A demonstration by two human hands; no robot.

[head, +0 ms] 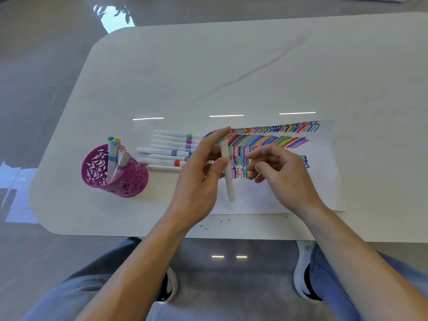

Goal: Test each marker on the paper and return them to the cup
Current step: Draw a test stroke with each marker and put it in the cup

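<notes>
Mid-frame, the left hand pinches a white marker over the scribbled paper, any label too blurred to read. The right hand, fingers loosely curled and seemingly empty, hovers beside. Magenta cup at left.

Glossy table, matt paper, perforated cup.
</notes>
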